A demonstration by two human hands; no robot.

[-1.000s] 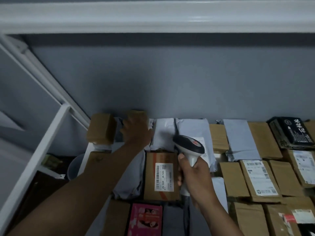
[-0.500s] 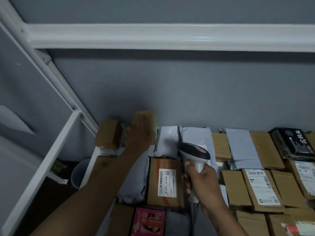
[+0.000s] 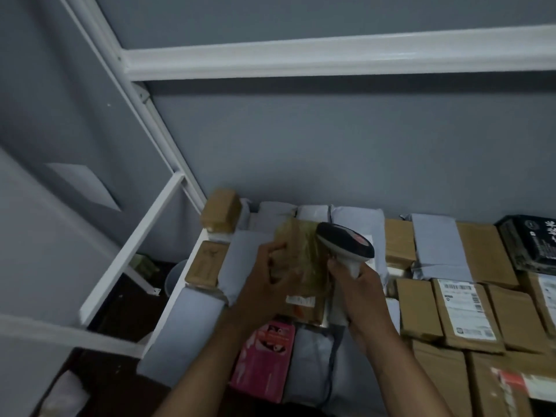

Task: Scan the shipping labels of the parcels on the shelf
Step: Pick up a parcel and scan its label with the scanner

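My left hand (image 3: 264, 284) has pulled back from the rear row of the shelf (image 3: 192, 266), where a second ago it was reaching, and it now holds a small brown taped parcel (image 3: 298, 260) lifted clear of the others, fingers curled round its left edge. The parcel is smeared by motion, so I cannot tell whether its shipping label faces me or which face carries it. My right hand (image 3: 358, 290) grips the white handle of the barcode scanner (image 3: 346, 245), whose dark head sits just to the 3 o'clock side of the parcel, touching or nearly touching it; earlier the scanner hovered apart from the left hand, so the two have come together. The view has also tilted, showing more of the white shelf frame (image 3: 301, 58) at 12 o'clock. I judge this as the presenting step: the parcel is being turned to bring its label under the scanner, and the read is not yet done. Other parcels lie flat across the shelf, with a labelled brown carton (image 3: 463, 311) at 4 o'clock, a pink box (image 3: 264, 359) at 6 o'clock and grey mailer bags (image 3: 358, 224) at 1 o'clock, all waiting.
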